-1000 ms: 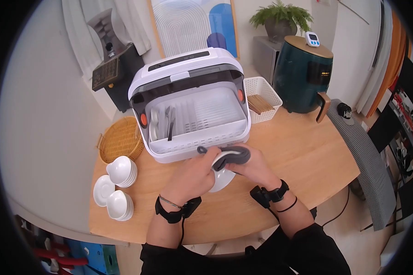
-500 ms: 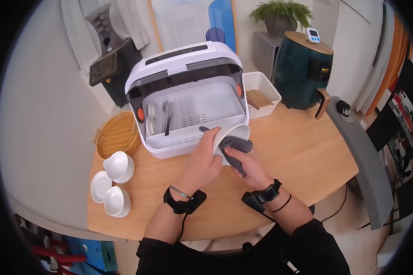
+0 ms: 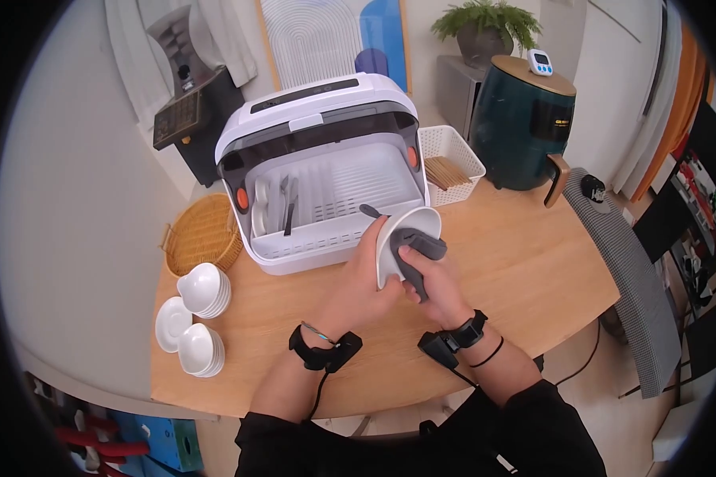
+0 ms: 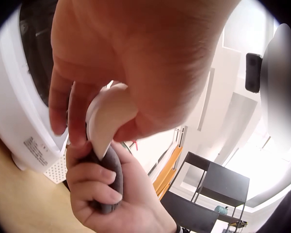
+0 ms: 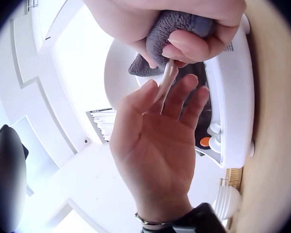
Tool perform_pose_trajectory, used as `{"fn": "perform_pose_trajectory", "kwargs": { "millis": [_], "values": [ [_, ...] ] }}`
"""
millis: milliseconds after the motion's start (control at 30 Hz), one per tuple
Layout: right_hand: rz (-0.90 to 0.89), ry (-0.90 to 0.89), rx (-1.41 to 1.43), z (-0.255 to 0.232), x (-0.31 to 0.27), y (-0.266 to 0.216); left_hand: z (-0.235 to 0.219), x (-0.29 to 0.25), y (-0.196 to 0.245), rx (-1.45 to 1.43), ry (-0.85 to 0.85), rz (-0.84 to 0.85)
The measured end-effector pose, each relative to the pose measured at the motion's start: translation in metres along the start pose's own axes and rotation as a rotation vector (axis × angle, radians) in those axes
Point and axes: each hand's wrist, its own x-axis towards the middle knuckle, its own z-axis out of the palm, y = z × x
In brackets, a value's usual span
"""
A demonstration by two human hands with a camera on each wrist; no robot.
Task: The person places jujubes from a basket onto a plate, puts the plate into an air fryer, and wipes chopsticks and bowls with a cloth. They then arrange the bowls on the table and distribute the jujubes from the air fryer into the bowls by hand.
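Note:
In the head view, a white dish [image 3: 384, 248] is held up tilted over the table's middle, its hollow side facing right. My left hand [image 3: 358, 274] grips the dish's rim from the left, thumb low and fingers behind. My right hand [image 3: 444, 292] holds a bunched grey cloth [image 3: 418, 243] against the dish's inner face. A dark loop of the cloth sticks out beyond the rim. The left wrist view shows right-hand fingers curled round the cloth [image 4: 115, 189] at the dish's edge [image 4: 104, 121]. In the right wrist view the cloth [image 5: 169, 36] is folded over the rim.
Behind the hands stands a white dish dryer [image 3: 318, 258], lid raised, with cutlery [image 3: 290, 208] and small dishes inside. A wicker basket [image 3: 203, 234], stacked white bowls [image 3: 201, 350] and a saucer [image 3: 173, 323] are at left. At right are a chopstick basket [image 3: 460, 191] and a green air fryer [image 3: 521, 127].
The dish has been lifted and turned, so its hollow side now shows. My right hand has brought the cloth from over the rim to the inside, and both hands have shifted slightly right.

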Motion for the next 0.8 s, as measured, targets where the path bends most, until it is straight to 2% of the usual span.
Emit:
{"fn": "perform_pose_trajectory", "kwargs": {
  "millis": [67,167,200,267,300,367,400,467,500,567,600,633,667,700,733,800],
  "values": [
    [0.036,-0.013,0.002,-0.003,0.000,0.000,-0.001,0.000,-0.004,-0.065,0.021,-0.031],
    [0.014,-0.135,-0.220,-0.007,0.000,-0.006,-0.018,0.003,0.007,-0.007,0.023,-0.098],
    [0.013,-0.130,-0.215,-0.011,0.006,0.000,-0.024,0.003,0.010,-0.006,0.017,-0.098],
    [-0.539,-0.154,-0.555,-0.022,0.024,0.016,-0.038,0.002,0.013,0.077,-0.168,-0.176],
    [-0.541,-0.152,-0.553,-0.020,0.020,0.011,-0.040,0.001,0.015,0.078,-0.170,-0.175],
    [-0.421,-0.157,-0.873,-0.016,0.011,-0.002,-0.045,-0.001,0.017,0.217,-0.355,-0.417],
    [-0.421,-0.158,-0.873,-0.014,0.008,-0.002,-0.048,-0.001,0.016,0.218,-0.354,-0.417],
    [-0.553,-0.244,-0.992,-0.012,0.003,0.001,-0.051,0.001,0.012,0.267,-0.507,-0.465],
    [-0.580,-0.255,-1.041,-0.010,0.003,0.002,-0.051,0.001,0.004,0.264,-0.502,-0.466],
    [-0.631,-0.227,-1.041,-0.008,0.001,0.004,-0.050,0.002,-0.016,0.107,-0.617,-0.537],
    [-0.681,-0.195,-1.036,-0.007,0.001,0.005,-0.048,0.001,-0.017,0.105,-0.612,-0.540],
    [-0.680,-0.200,-1.036,-0.007,0.003,0.006,-0.043,0.001,-0.016,-0.026,-0.455,-0.439],
    [-0.643,-0.094,-0.927,-0.009,0.009,0.008,-0.039,0.001,-0.015,-0.152,-0.301,-0.336],
    [-0.605,0.014,-0.817,-0.011,0.014,0.009,-0.038,0.001,-0.010,-0.091,-0.260,-0.375],
    [-0.608,0.020,-0.815,-0.014,0.018,0.010,-0.035,0.002,-0.005,-0.089,-0.265,-0.371],
    [-0.507,0.089,-0.537,-0.021,0.024,0.010,-0.026,0.002,0.001,-0.079,-0.196,-0.221]
  ]
}}
